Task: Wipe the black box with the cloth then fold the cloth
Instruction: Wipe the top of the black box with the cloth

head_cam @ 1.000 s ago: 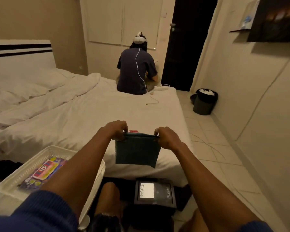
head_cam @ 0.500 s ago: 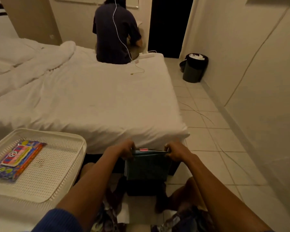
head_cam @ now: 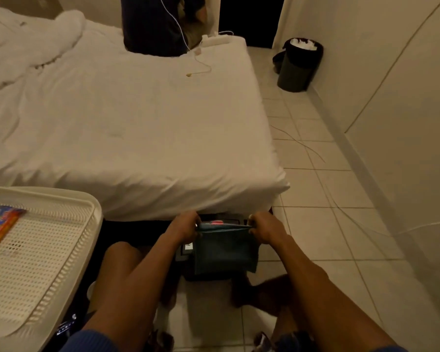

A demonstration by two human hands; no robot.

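**Holding cloth taut over box, fold in progress**

Pinching the cloth (head_cam: 224,250) by its top edge, one corner per hand, so it hangs as a dark green sheet w/ its long axis running left-right between my fists. Looks already doubled over, judging by the layered top edge. Left hand (head_cam: 184,226) is clamped on the left corner, right hand (head_cam: 264,228) clamped on the right; both about level and equally near. Black box (head_cam: 186,250) sits on the floor right behind and under the cloth, mostly hidden, btwn my knees, at the foot of the bed (head_cam: 137,138). Next fold prob means bringing one hand across to the other. White basket (head_cam: 81,240) is off to my left.
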